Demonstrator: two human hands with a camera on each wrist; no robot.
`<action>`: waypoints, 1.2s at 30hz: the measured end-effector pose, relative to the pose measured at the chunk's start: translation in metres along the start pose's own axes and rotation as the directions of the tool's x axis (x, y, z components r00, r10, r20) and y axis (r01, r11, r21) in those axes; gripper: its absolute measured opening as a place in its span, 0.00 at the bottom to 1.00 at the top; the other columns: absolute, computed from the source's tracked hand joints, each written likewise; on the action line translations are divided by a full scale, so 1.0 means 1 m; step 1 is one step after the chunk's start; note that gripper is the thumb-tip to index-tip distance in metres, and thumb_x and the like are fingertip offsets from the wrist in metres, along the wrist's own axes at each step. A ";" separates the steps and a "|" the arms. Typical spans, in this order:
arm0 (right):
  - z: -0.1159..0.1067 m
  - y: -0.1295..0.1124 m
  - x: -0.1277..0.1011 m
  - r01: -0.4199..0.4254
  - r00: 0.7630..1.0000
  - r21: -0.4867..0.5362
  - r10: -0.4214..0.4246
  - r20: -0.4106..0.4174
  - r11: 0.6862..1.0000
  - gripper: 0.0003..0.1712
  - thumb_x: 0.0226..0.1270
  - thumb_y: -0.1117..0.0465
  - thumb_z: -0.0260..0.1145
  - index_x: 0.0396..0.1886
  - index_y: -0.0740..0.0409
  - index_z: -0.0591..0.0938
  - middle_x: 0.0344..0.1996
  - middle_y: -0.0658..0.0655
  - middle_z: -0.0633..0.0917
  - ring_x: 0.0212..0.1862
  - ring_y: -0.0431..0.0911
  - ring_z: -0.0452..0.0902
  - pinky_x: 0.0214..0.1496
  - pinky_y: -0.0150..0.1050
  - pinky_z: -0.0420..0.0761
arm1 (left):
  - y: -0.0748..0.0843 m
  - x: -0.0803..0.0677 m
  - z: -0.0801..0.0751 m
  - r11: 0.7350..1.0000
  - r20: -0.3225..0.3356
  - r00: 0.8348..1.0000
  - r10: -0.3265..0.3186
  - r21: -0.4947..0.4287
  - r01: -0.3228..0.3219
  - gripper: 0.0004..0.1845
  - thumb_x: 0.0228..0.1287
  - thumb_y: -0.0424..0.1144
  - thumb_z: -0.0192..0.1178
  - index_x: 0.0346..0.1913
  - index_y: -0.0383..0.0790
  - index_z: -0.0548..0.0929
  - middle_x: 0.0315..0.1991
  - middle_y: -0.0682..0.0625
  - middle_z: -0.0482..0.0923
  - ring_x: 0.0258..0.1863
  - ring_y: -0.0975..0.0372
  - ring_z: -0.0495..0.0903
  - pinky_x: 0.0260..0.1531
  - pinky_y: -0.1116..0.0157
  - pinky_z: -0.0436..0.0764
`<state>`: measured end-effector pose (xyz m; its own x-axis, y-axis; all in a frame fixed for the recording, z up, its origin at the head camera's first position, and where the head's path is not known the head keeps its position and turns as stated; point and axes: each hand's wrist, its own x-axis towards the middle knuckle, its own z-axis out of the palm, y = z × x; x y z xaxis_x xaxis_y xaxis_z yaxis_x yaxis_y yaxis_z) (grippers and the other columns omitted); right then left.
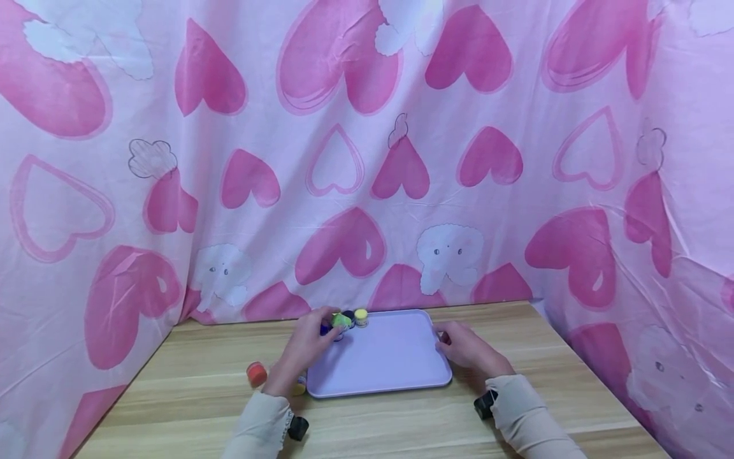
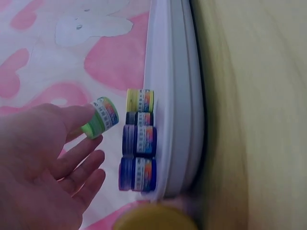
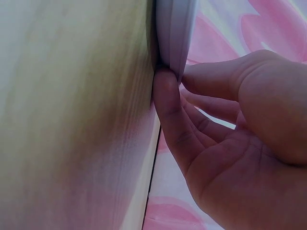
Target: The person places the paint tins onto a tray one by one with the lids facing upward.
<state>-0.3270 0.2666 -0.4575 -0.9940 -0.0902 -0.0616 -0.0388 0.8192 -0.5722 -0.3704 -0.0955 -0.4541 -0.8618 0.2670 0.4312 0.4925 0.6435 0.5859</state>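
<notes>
Between thumb and fingertips, my left hand (image 1: 302, 344) pinches a small paint jar with a green lid (image 2: 102, 118), tilted above the left end of a lavender tray (image 1: 384, 360). In the left wrist view, a yellow jar (image 2: 139, 100), a black jar (image 2: 139, 118) and two blue jars (image 2: 139, 140) (image 2: 137, 173) stand in a row along that end of the tray. On the opposite side, my right hand (image 1: 470, 350) grips the tray's edge, thumb on the rim and a finger at its underside, as the right wrist view shows.
A red-orange jar (image 1: 256, 374) lies on the wooden table (image 1: 172, 408) left of the tray. Close by the left wrist is a yellow jar (image 1: 299, 386), partly covered by the arm. A pink heart-patterned curtain (image 1: 344, 159) hangs behind and along the sides.
</notes>
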 end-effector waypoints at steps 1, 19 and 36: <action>0.000 0.000 0.000 0.003 1.000 -0.002 -0.003 0.001 1.000 0.31 0.77 0.67 0.69 0.77 0.61 0.76 0.45 0.56 0.88 0.42 0.47 0.79 0.48 0.42 0.89 | 0.000 0.001 0.002 1.000 -0.010 1.000 0.006 0.009 -0.006 0.20 0.69 0.37 0.75 0.61 0.37 0.88 0.46 0.45 0.90 0.45 0.56 0.87 0.52 0.53 0.89; 0.000 0.000 0.002 -0.013 1.000 -0.005 0.013 0.011 1.000 0.31 0.78 0.65 0.68 0.78 0.60 0.75 0.46 0.55 0.87 0.44 0.47 0.79 0.48 0.41 0.87 | 0.004 0.009 0.031 0.974 -0.091 0.990 0.110 0.208 -0.090 0.19 0.62 0.36 0.79 0.56 0.38 0.91 0.51 0.41 0.92 0.53 0.45 0.88 0.58 0.46 0.85; -0.001 0.001 0.000 -0.012 1.000 -0.013 0.012 0.010 1.000 0.31 0.78 0.65 0.69 0.78 0.59 0.76 0.47 0.56 0.87 0.44 0.47 0.80 0.51 0.42 0.89 | 0.006 0.005 0.033 0.929 0.008 0.979 0.206 0.312 -0.198 0.17 0.58 0.29 0.78 0.51 0.45 0.95 0.50 0.45 0.93 0.55 0.43 0.86 0.58 0.44 0.85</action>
<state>-0.3270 0.2679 -0.4573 -0.9934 -0.0855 -0.0766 -0.0281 0.8276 -0.5606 -0.3760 -0.0665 -0.4708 -0.7429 0.3992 0.5373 0.5906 0.7688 0.2453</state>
